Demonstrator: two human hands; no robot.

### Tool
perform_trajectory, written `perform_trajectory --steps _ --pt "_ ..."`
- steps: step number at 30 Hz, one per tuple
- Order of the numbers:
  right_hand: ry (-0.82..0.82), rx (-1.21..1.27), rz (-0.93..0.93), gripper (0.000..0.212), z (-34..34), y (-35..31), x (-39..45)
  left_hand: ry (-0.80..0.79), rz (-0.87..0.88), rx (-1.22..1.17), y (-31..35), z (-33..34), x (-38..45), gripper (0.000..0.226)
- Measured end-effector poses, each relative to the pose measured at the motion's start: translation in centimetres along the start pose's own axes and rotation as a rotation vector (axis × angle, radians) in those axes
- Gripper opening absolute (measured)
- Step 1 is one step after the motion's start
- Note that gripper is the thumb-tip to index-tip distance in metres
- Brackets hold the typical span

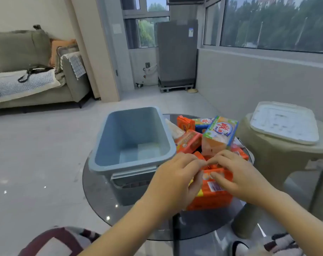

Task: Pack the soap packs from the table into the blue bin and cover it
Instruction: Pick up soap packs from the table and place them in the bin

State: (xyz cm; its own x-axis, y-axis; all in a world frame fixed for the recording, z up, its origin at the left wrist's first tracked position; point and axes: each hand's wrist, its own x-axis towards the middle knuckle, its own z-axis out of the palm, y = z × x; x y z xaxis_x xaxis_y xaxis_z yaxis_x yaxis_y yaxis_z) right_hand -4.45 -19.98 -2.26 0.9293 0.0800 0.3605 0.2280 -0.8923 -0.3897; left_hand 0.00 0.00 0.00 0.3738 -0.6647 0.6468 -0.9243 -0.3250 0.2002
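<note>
An open blue bin (109, 145) stands on the left half of a round glass table (101, 196), and its inside looks bare. To its right lies a heap of soap packs, mostly orange, with a green-and-white pack (220, 134) on top. Nearest me stands a large orange soap pack (214, 197). My left hand (175, 179) grips its left top corner and my right hand (236, 174) grips its top right. The white lid (284, 121) lies on a beige stool (278, 156) at the right.
A grey sofa (27, 71) stands far left across the tiled floor. A covered grey appliance (177, 54) stands by the windows at the back. My knees and slippers show under the table's near edge.
</note>
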Motion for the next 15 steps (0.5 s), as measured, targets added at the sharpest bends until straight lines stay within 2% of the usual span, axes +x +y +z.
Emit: perform_trajectory --steps 3,5,8,10,13,15 --pt "0.037 0.059 0.008 0.022 0.2 0.9 -0.3 -0.061 -0.106 -0.012 0.2 1.9 0.0 0.030" --pt "0.024 0.050 -0.003 0.025 0.4 1.1 -0.5 -0.169 -0.182 -0.017 0.0 3.1 -0.3 0.040" --pt "-0.028 -0.004 0.019 0.037 0.5 1.8 -1.0 -0.353 -0.280 -0.021 -1.3 4.6 -0.9 0.048" --pt "-0.111 0.053 0.076 0.042 0.4 2.4 -1.3 -0.421 -0.331 -0.081 -2.1 5.3 -1.3 0.049" --pt "-0.253 0.254 0.219 0.051 0.0 2.7 -1.7 -0.423 -0.386 -0.181 -2.7 5.8 -1.4 0.050" --pt "-0.256 0.297 0.269 0.051 0.1 2.8 -1.9 -0.394 -0.398 -0.171 -2.6 5.9 -1.7 0.050"
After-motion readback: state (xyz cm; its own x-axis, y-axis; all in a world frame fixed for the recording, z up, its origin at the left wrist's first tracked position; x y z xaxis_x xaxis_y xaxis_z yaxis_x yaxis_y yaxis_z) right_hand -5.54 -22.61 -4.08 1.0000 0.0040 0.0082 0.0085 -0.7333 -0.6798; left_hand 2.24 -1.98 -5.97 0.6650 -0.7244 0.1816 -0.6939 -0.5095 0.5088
